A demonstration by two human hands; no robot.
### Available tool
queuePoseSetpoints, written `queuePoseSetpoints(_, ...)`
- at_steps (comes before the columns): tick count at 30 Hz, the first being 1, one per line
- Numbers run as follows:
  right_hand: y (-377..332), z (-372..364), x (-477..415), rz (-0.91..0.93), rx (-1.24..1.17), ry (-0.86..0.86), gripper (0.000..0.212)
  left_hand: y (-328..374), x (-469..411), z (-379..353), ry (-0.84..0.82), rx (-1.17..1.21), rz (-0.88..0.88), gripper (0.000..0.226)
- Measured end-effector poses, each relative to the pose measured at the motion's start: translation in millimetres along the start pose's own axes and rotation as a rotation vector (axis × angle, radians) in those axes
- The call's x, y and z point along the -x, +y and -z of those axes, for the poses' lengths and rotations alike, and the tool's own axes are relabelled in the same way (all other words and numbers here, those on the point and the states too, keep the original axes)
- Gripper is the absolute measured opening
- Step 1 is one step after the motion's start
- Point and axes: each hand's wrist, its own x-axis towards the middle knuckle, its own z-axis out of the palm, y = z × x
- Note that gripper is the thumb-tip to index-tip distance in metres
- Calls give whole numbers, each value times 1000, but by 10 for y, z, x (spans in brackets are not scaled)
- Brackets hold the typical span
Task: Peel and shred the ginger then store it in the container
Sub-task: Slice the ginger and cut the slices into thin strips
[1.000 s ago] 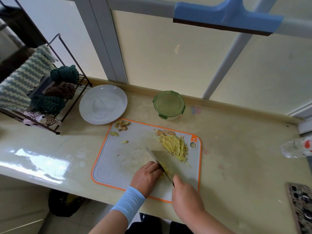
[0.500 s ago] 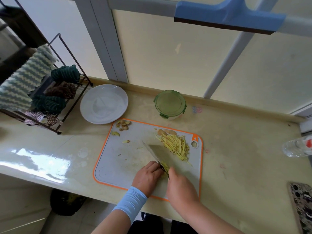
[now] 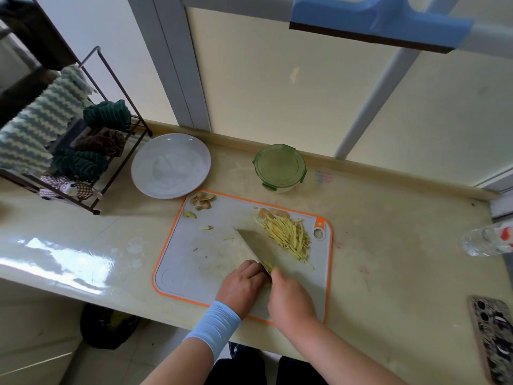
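ginger shreds (image 3: pixel 288 237) lie in a loose yellow pile on the far right part of the cutting board (image 3: pixel 194 259), just left of its hanging hole, with two brownish bits (image 3: pixel 273 213) touching the pile's far end. your left hand (image 3: pixel 241 284) sits at the near middle of the board, fingers curled down and knuckles raised, holding the ginger piece (image 3: pixel 268 265) against the board; only a small yellow sliver of it shows between your two hands. your right hand (image 3: pixel 290 300) is wrapped round the handle of the knife (image 3: pixel 251 244), and the handle is almost wholly hidden. the broad blade runs from your hands towards the far left, close along your left knuckles, between that hand and the pile; you cannot tell whether its edge meets the board. a pale blue wristband (image 3: pixel 213 326) covers your left wrist

the container (image 3: pixel 279 166), round with its green clip lid on, stands on the counter (image 3: pixel 388 259) just beyond the board's far edge. peels (image 3: pixel 201 200) lie at the board's far left corner, and a white plate (image 3: pixel 170 165) sits just beside that corner. a wire rack (image 3: pixel 91 134) of folded cloths stands at the far left. a clear bottle (image 3: pixel 487 240) lies at the right edge, and a phone (image 3: pixel 494 329) lies near right
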Motion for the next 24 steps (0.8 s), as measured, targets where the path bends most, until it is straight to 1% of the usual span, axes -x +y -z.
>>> queuePoseSetpoints(4,-17,43,-6,4,-45,22,34,24,16,9,24,11,3,19)
queuePoseSetpoints(7,117,38,172,16,-32,35,38,8,32,-17,31,-1,10,20)
queuePoseSetpoints(9,234,27,336,10,-22,20,37,-13,49,-52,27,5,22,19)
queuePoseSetpoints(12,356,-12,472,-15,-42,-6,29,-20,65,-66,6,23,38,17)
queuePoseSetpoints(14,347,-31,429,-17,-37,-12,25,-23,45,-56,4,22,34,19)
queuePoseSetpoints(15,314,-41,386,-14,-29,-14,26,-25,36,-50,-2,19,32,21)
queuePoseSetpoints(18,168,-31,198,7,-9,-9,42,-7,21,-33,-13,9,32,23)
queuePoseSetpoints(19,112,-15,128,10,-9,-6,44,-4,20,-25,-15,7,36,22)
queuePoseSetpoints(24,-76,66,-83,16,-37,-4,31,-2,13,-26,-15,33,38,15)
